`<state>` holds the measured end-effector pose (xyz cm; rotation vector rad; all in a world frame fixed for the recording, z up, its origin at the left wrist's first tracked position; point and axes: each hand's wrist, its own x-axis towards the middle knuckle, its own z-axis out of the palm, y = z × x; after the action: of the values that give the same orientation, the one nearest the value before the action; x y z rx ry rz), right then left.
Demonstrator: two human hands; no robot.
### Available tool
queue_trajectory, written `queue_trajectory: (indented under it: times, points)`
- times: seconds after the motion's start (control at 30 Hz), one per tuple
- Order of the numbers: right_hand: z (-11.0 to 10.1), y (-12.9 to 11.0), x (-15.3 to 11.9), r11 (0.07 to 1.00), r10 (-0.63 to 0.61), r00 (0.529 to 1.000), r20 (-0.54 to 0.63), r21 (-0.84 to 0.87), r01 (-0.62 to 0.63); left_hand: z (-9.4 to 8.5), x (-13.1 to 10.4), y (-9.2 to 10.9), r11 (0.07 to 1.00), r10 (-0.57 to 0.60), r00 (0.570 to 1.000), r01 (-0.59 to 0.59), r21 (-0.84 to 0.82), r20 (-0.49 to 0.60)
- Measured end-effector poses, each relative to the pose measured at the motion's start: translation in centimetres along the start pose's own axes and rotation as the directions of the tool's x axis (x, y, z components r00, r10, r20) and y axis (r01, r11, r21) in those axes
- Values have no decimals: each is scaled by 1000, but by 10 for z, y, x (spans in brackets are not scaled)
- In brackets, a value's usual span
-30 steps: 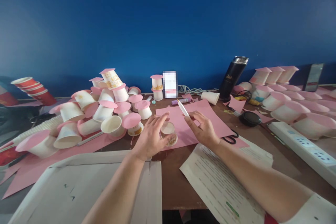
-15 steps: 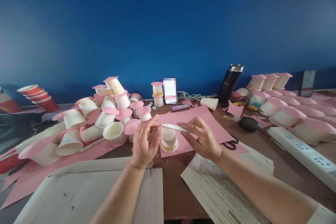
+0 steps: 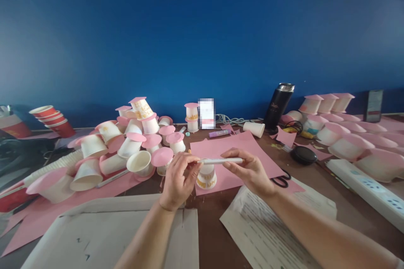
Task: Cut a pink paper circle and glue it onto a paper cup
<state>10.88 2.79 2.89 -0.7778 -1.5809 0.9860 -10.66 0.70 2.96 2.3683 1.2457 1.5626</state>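
Observation:
A slim white marker pen [image 3: 216,161] lies level between my two hands. My right hand [image 3: 251,172] pinches it near its right end with thumb and fingers. My left hand [image 3: 179,176] is closed at the pen's left end, whose tip is hidden by the fingertips. Just below the pen, a white paper cup [image 3: 206,180] stands upside down with yellow-orange lettering round its side; the pen covers part of it. The cup is at the left edge of a pink paper sheet [image 3: 233,178].
Pink-topped paper cups [image 3: 152,141] are piled at left, near stacked red cups [image 3: 58,124]. Behind are a phone [image 3: 206,113], a purple marker [image 3: 220,133] and a black flask [image 3: 278,107]. Scissors [image 3: 280,180] and a power strip [image 3: 368,189] are right; cardboard [image 3: 126,235] lies in front.
My left fingers have closed over the pen's orange tip, which showed before. The pen has turned level, and more of its right end shows. The whole view has tilted slightly upward.

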Motion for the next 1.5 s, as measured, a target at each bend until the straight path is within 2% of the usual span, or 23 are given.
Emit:
queue_trajectory:
  times: [0.1,0.17,0.23,0.33,0.43,0.53,0.6,0.7,0.87,1.13,1.33,1.5]
  points:
    - [2,-1,-1,964,115,989,89,230,-133,1,-1,3,1000,11,999,-10,-26,30]
    - [5,-2,-3,950,131,976,174,258,-174,2,-1,6,999,17,998,-14,-39,66]
    - [7,-3,-3,955,136,974,180,239,-178,3,-1,7,999,-15,996,19,-48,89]
    - [6,1,1,970,132,991,15,205,-133,4,0,7,991,-123,988,128,-45,96]
    - [0,7,7,990,97,979,-178,119,-77,9,-1,3,985,-170,967,168,29,191]
    - [-5,9,8,998,56,974,-221,-12,-60,15,-2,-1,983,-174,942,150,104,286]
    - [-5,9,5,992,40,981,-190,-110,-62,19,-3,-3,980,-192,934,166,112,300]
    - [-3,10,0,965,25,997,-78,-259,-45,22,-5,-6,978,-201,933,176,108,300]
    - [-1,15,-6,925,18,994,104,-378,22,22,-6,-9,984,-174,932,155,85,318]
    - [5,15,-11,880,-23,969,248,-455,137,21,-4,-8,986,-167,930,161,47,329]
    - [9,20,-15,909,-35,960,277,-390,146,22,-6,-10,987,-159,939,158,27,304]
    - [8,22,-15,917,-14,940,342,-369,148,21,-5,-9,981,-190,926,190,31,328]
